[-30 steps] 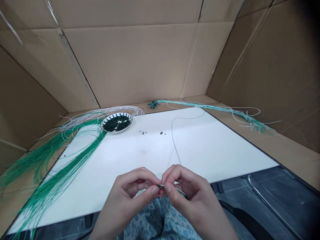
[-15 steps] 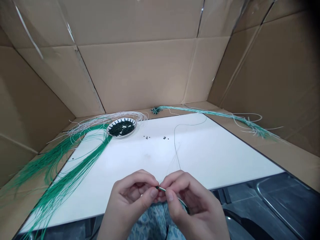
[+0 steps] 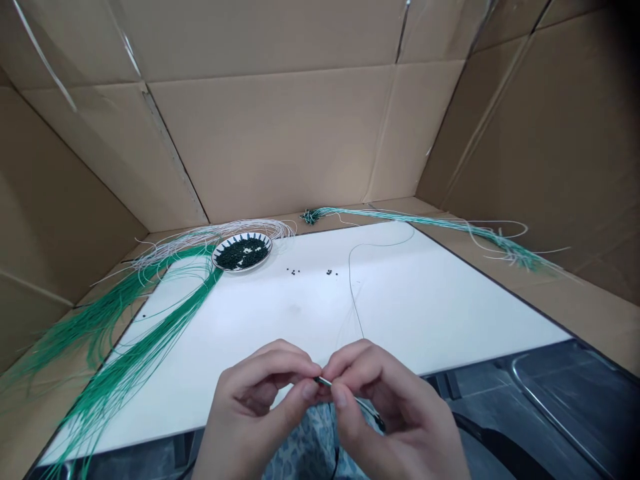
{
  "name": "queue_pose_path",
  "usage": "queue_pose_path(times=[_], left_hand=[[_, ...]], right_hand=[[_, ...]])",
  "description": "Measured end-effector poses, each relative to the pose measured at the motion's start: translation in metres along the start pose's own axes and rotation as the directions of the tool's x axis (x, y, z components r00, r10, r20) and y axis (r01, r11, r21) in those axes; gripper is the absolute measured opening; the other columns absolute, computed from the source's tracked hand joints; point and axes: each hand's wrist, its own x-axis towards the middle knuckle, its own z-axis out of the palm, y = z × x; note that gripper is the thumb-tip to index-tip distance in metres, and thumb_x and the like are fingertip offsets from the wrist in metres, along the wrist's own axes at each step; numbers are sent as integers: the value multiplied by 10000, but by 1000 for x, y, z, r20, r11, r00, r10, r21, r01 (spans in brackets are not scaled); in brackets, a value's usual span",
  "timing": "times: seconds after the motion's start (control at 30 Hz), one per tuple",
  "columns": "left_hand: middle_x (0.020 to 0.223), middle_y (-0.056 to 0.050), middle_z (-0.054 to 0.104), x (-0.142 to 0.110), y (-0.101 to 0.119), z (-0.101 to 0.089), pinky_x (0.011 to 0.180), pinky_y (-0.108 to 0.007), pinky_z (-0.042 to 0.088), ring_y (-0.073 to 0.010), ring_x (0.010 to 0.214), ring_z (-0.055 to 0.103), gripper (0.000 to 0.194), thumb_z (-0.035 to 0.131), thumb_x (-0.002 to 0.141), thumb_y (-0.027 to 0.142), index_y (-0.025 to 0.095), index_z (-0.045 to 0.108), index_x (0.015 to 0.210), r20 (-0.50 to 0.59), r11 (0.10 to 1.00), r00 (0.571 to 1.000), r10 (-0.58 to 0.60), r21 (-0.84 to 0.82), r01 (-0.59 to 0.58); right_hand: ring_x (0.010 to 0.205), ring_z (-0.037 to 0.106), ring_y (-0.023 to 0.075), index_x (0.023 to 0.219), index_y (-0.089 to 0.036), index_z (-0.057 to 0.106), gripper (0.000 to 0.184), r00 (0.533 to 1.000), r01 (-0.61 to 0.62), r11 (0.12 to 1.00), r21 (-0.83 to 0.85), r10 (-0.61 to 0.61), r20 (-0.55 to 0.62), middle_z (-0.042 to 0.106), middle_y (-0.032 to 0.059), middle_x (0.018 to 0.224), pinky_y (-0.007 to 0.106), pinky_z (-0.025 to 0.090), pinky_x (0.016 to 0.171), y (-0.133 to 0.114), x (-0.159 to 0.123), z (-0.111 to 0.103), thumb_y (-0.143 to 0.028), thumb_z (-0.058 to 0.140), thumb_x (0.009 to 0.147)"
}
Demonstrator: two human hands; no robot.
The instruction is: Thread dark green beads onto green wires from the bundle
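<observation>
My left hand (image 3: pixel 270 393) is closed in a pinch at the near edge of the white board, thumb and forefinger on a small dark bit, perhaps a bead, at one end of a thin white-and-green cord (image 3: pixel 325 382). Opposite it, my right hand (image 3: pixel 383 393) pinches the same cord, fingertips almost touching those of the left. More of the cord curves out beneath the right thumb towards a dark tip near the palm. A fine thread (image 3: pixel 351 287) runs from behind the right hand across the board. What lies between the fingertips is mostly hidden.
On the white board (image 3: pixel 425 307) stands a patterned plate (image 3: pixel 271 250) of dark beads, with several loose beads (image 3: pixel 329 272) nearby. Green thread bundles (image 3: pixel 150 347) and white cords (image 3: pixel 240 227) lie left. A knotted cord bundle (image 3: pixel 400 215) stretches along the back. Cardboard walls (image 3: pixel 280 140) surround the board.
The pinched cord now slants down to the right between my fingertips, with more of it showing. Both hands keep their pinch and shift only slightly. The whole view has tilted a little.
</observation>
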Motion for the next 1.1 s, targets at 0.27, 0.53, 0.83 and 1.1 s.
queue_pose_path(times=[0.27,0.53,0.83,1.1], left_hand=[[669,-26,722,0,2,-1,581,-180,534,-130,616,624,177,960,671,409,262,862,678,2,998,1000,13,54,-13],[684,-35,711,1,3,-2,589,-199,528,-147,631,620,199,944,686,430,251,858,676,25,994,1000,-18,104,16],[710,-37,704,2,0,-6,615,-202,529,-143,639,618,167,909,745,405,245,866,722,85,993,996,-37,118,26],[706,-27,708,0,-1,2,617,-200,551,-146,645,627,185,948,676,393,234,858,701,10,997,999,-51,62,50]], right_hand=[[681,687,137,700,-231,649,220,999,4,1000,-22,-3,37,709,1,789,225,541,645,0,2,-4,-57,646,834],[666,656,155,708,-232,627,156,995,-82,997,-13,82,54,662,16,756,252,575,656,4,5,-7,-124,690,799],[675,640,148,666,-223,618,156,983,-176,984,25,174,66,637,-6,732,244,559,666,-1,8,-6,-134,722,740],[692,678,143,697,-223,648,148,980,-187,979,81,181,81,667,-11,776,228,572,678,4,8,-8,-176,747,797]])
